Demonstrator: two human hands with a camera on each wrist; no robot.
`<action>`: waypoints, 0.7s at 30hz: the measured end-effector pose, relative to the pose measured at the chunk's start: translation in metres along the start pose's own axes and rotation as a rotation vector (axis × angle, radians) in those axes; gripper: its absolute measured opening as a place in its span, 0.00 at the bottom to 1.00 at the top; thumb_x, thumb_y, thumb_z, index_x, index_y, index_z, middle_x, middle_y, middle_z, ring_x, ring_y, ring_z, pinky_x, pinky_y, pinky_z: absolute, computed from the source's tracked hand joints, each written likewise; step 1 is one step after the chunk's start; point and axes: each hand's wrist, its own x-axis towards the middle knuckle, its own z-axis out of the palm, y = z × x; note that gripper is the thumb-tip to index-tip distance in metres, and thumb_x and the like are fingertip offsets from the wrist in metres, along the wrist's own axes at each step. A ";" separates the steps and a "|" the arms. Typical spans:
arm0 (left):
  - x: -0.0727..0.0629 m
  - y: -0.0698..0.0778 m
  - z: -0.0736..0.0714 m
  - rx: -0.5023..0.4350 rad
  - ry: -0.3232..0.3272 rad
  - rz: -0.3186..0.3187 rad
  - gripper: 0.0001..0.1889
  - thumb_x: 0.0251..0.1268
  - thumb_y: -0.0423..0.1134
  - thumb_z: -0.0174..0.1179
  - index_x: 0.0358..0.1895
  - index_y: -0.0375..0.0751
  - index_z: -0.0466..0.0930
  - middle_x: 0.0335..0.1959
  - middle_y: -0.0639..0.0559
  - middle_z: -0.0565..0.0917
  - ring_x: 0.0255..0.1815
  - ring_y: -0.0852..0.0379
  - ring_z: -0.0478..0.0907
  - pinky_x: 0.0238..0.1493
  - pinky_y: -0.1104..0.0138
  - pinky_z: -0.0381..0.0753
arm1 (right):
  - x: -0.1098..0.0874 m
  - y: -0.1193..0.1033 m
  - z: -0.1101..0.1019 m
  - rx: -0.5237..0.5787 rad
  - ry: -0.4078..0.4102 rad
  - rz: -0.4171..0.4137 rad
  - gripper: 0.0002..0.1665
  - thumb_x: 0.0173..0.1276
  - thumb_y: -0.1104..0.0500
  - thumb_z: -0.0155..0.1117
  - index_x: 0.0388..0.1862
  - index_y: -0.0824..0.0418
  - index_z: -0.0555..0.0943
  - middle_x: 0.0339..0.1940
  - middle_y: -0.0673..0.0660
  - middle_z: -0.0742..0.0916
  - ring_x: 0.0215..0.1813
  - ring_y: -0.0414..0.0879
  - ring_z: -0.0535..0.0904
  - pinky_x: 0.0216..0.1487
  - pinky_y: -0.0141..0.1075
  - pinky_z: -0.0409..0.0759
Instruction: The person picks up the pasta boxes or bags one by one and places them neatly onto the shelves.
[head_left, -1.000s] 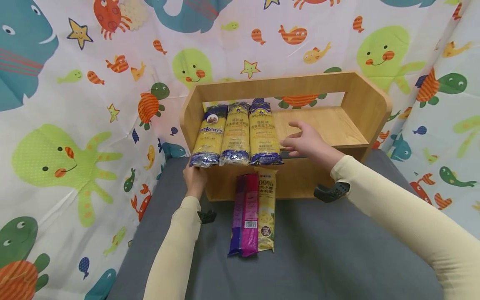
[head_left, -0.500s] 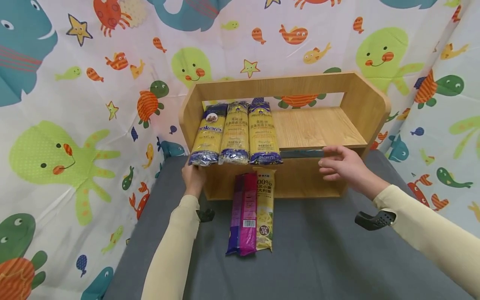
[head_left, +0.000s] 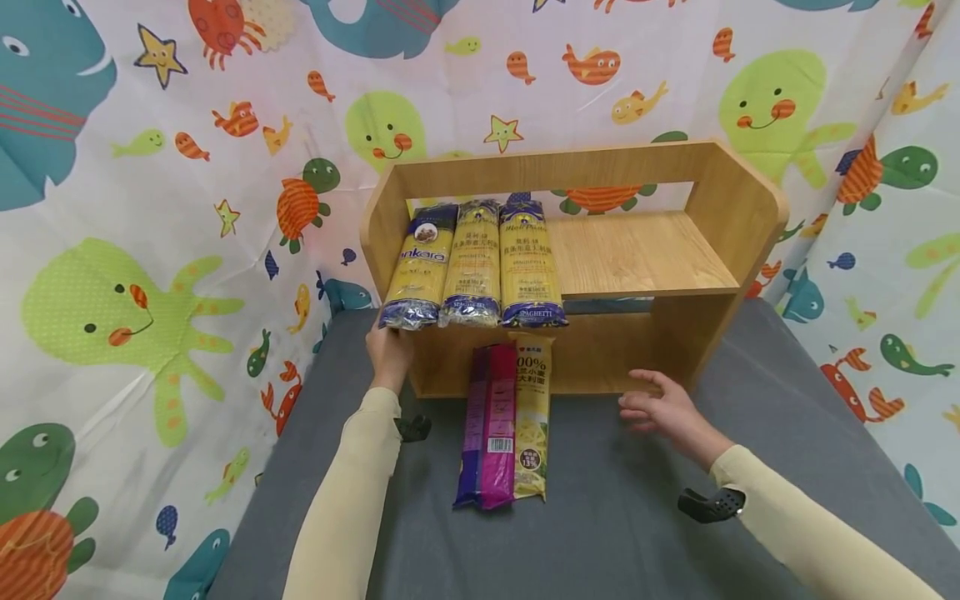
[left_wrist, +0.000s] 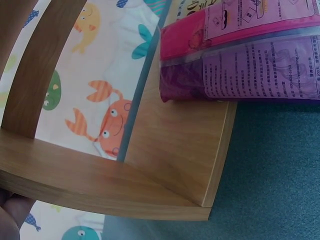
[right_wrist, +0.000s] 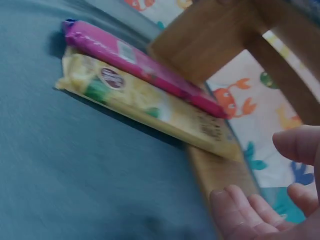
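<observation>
My left hand (head_left: 390,354) holds the left side panel of the wooden shelf (head_left: 637,250), below a yellow spaghetti pack. Only part of that hand (left_wrist: 14,212) shows in the left wrist view, at the panel's edge; some fingers are hidden. My right hand (head_left: 663,408) hovers over the table right of two packs, fingers loosely spread and holding nothing. Those are a pink and purple pack (head_left: 491,429) and a yellow pasta pack (head_left: 532,417), side by side, their far ends on the lower board. On the upper board lie three spaghetti packs: left (head_left: 420,267), middle (head_left: 472,262), right (head_left: 528,262).
The upper board's right part (head_left: 645,250) shows bare wood. Grey cloth covers the table (head_left: 600,533) in front of the shelf. A curtain (head_left: 247,208) printed with sea animals hangs behind and at both sides. The spaghetti packs' near ends jut past the upper board's front edge.
My right hand has moved away from the right spaghetti pack, outward and then down to just above the table. The left hand and all packs have stayed in place.
</observation>
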 end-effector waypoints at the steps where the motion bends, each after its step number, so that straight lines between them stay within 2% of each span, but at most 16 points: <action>1: 0.000 0.000 0.000 0.002 0.001 0.000 0.21 0.83 0.46 0.46 0.70 0.45 0.73 0.60 0.38 0.84 0.50 0.41 0.81 0.53 0.46 0.80 | 0.001 0.007 0.007 0.021 -0.006 0.003 0.43 0.75 0.61 0.60 0.79 0.72 0.49 0.68 0.81 0.74 0.45 0.39 0.87 0.51 0.48 0.87; 6: -0.001 0.001 -0.002 0.022 0.004 0.009 0.21 0.83 0.46 0.46 0.71 0.45 0.72 0.61 0.38 0.84 0.52 0.40 0.82 0.52 0.47 0.80 | 0.011 0.036 0.042 0.109 -0.026 0.037 0.45 0.74 0.61 0.61 0.81 0.69 0.48 0.69 0.80 0.73 0.48 0.42 0.87 0.54 0.48 0.86; 10: -0.002 0.002 -0.001 0.027 -0.005 0.006 0.22 0.83 0.46 0.46 0.73 0.45 0.70 0.64 0.39 0.82 0.54 0.40 0.82 0.52 0.47 0.81 | 0.022 0.049 0.067 0.139 -0.034 0.074 0.46 0.74 0.60 0.62 0.82 0.66 0.49 0.68 0.77 0.76 0.47 0.43 0.87 0.52 0.48 0.86; 16: -0.003 0.002 0.000 0.023 -0.003 -0.005 0.23 0.83 0.48 0.46 0.73 0.44 0.70 0.66 0.39 0.81 0.57 0.41 0.81 0.55 0.47 0.80 | 0.041 0.050 0.097 0.130 -0.039 0.102 0.45 0.72 0.60 0.63 0.81 0.63 0.53 0.63 0.71 0.80 0.46 0.45 0.86 0.47 0.44 0.87; 21: -0.003 0.003 -0.001 0.034 0.006 0.017 0.22 0.83 0.46 0.45 0.72 0.44 0.71 0.62 0.38 0.83 0.50 0.41 0.82 0.51 0.48 0.81 | 0.056 0.044 0.114 0.142 -0.028 0.089 0.44 0.69 0.63 0.65 0.80 0.63 0.57 0.61 0.71 0.82 0.42 0.45 0.83 0.43 0.42 0.86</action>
